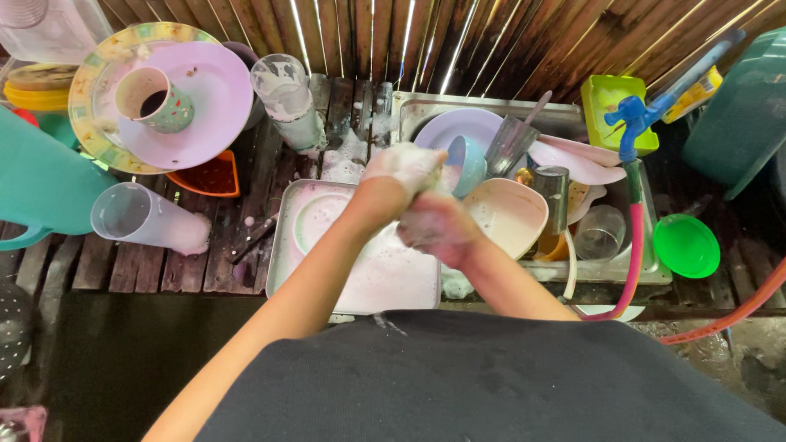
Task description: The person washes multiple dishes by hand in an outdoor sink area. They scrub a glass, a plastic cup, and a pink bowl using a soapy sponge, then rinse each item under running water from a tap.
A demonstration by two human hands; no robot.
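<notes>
My left hand (405, 166) is coated in white foam and closed on the rim of a blue cup (468, 164), which is tilted over the metal sink (651, 266). My right hand (438, 227), also soapy, is curled into a fist just below the left hand; anything inside it is hidden by foam. Both hands hover over the join between a metal tray (281, 254) of sudsy water and the sink. A pink plate (313, 217) lies in the tray. A cream bowl (512, 214) sits right of my hands.
The sink holds plates, a steel cup (555, 195) and a clear glass (598, 233). A blue tap (631, 123) feeds a pink hose (634, 245). A green bowl (686, 244) lies at the right. Clear jugs (143, 217), a mug (157, 100) on stacked plates and an orange basket (214, 176) are at the left.
</notes>
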